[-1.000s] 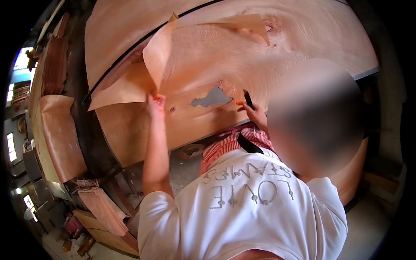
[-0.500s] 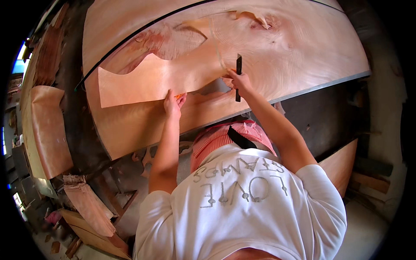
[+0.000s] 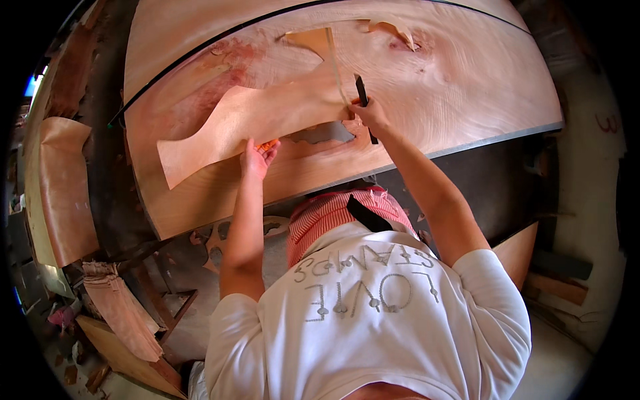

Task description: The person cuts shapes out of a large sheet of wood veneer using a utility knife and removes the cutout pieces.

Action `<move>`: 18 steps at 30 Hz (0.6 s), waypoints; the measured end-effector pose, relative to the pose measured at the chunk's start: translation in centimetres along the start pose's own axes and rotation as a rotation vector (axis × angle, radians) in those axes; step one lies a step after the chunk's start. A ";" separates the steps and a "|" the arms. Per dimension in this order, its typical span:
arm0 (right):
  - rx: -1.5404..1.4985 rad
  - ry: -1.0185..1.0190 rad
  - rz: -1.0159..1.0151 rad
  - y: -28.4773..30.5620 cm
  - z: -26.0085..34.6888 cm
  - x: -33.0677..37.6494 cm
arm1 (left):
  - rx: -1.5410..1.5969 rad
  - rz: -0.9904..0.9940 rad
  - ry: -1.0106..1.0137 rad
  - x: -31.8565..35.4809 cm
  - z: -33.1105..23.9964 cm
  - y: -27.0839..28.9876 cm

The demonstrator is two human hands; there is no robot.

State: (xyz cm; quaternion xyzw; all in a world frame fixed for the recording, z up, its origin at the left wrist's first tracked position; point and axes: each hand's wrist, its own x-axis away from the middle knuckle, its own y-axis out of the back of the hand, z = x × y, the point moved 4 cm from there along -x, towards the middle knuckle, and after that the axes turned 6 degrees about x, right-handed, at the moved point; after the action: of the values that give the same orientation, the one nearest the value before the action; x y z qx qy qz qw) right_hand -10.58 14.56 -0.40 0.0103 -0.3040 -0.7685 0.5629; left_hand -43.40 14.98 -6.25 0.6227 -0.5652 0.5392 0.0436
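Observation:
A thin, curved-edged piece of wood veneer [image 3: 267, 117] is lifted at an angle over a large veneer sheet [image 3: 460, 100] on the table. My left hand [image 3: 257, 159] grips its near edge, with a small orange thing [image 3: 269, 145] in the curled fingers; its kind is unclear. At the piece's right end, my right hand [image 3: 369, 115] is closed, pinching the edge. A flat black knife [image 3: 361, 91] is held in the same hand, slanting up past the fingers. Beneath the piece, a ragged dark hole [image 3: 323, 133] shows in the large sheet.
A torn, curled veneer flap [image 3: 393, 30] lies at the far side, near a reddish knot. A black cord [image 3: 220, 41] crosses the sheet. Veneer offcuts [image 3: 123, 310] and a bent sheet [image 3: 67, 193] stand at the left. A board [image 3: 517, 253] leans at the right.
The veneer piece has tilted, its left end swinging down and toward me. My left hand has moved slightly left and nearer. The knife now leans more to the left.

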 end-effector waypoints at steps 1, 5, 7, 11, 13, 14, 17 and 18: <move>0.011 0.044 -0.028 0.4 0.9 -0.2 | -0.004 -0.017 -0.019 -0.2 -0.6 0.4; 0.004 0.164 -0.043 2.1 3.2 -1.1 | -0.054 -0.031 -0.025 0.4 -2.2 0.5; 0.007 0.209 -0.034 1.8 3.9 -0.4 | -0.141 0.068 0.046 0.9 -2.4 1.7; -0.065 0.160 -0.077 2.8 -0.2 1.5 | -0.704 0.070 0.112 4.9 -0.2 -0.8; -0.106 0.076 -0.035 2.8 0.5 3.1 | -1.123 0.086 -0.468 8.1 -0.5 -2.8; -0.125 0.033 -0.013 2.6 0.8 3.7 | -1.354 0.103 -0.856 9.6 -0.7 -4.0; -0.200 -0.037 0.060 3.0 0.5 3.4 | -1.796 0.072 -1.326 11.2 -1.3 -7.7; -0.222 -0.064 0.100 3.0 0.6 3.2 | -1.860 0.012 -1.375 10.8 -1.8 -7.8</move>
State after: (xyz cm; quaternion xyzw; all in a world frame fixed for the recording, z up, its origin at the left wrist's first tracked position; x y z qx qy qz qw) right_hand -9.43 11.51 2.57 -0.0919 -0.2350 -0.7684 0.5882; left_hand -41.09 11.91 6.57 0.5094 -0.6512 -0.5377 0.1656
